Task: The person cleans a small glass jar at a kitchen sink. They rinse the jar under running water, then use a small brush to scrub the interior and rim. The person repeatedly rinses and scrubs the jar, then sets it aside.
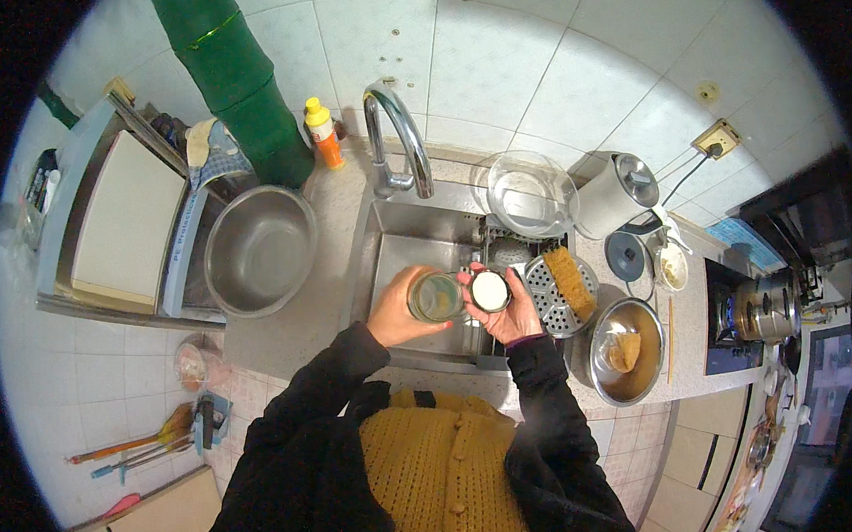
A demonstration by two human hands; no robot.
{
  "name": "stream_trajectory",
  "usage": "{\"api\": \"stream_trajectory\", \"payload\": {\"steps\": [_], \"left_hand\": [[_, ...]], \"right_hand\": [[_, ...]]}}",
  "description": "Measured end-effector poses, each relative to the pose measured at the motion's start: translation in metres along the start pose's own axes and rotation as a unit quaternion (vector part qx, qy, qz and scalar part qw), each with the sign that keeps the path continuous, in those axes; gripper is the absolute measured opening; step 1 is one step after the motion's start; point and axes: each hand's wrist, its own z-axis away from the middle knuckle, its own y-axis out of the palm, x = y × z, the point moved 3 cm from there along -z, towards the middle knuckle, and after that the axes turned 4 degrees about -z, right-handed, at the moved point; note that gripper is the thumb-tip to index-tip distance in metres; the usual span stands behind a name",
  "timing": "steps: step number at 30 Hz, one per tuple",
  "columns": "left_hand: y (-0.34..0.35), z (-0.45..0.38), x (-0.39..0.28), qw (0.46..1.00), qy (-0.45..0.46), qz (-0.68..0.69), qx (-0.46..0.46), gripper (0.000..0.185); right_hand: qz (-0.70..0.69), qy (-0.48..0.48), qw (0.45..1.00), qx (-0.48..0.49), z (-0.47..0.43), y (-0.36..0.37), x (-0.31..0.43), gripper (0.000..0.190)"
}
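My left hand grips a glass jar whose round mouth faces up toward me. Its inside looks greenish and see-through, and I cannot tell whether it holds liquid. In my right hand lies a dark-rimmed round lid, its pale inner face turned up. Jar and lid are side by side, apart or nearly touching. Both hands are above the stainless steel sink, in front of the curved chrome faucet.
Left of the sink sits a metal basin. To the right are a perforated steamer plate with a tan scrubbing pad, a steel bowl, a clear glass bowl and an electric kettle. A pot stands on the stove.
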Motion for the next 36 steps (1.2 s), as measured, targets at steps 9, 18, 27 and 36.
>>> {"api": "stream_trajectory", "payload": {"steps": [9, 18, 27, 36], "left_hand": [[0.001, 0.002, -0.011, 0.997, -0.012, 0.076, -0.003, 0.073], [0.009, 0.005, -0.003, 0.962, -0.061, 0.264, 0.017, 0.071], [0.015, 0.007, 0.010, 0.957, -0.055, 0.284, 0.014, 0.074], [0.006, 0.015, -0.012, 0.991, -0.039, 0.126, 0.001, 0.077]], "right_hand": [[-0.042, 0.013, 0.999, 0.019, 0.003, 0.013, -0.006, 0.058], [-0.077, 0.024, 0.996, 0.022, 0.002, 0.011, -0.008, 0.060], [-0.086, 0.029, 0.996, 0.021, 0.004, 0.008, -0.010, 0.063], [0.027, -0.030, 0.999, -0.028, 0.013, 0.015, -0.007, 0.046]]}}
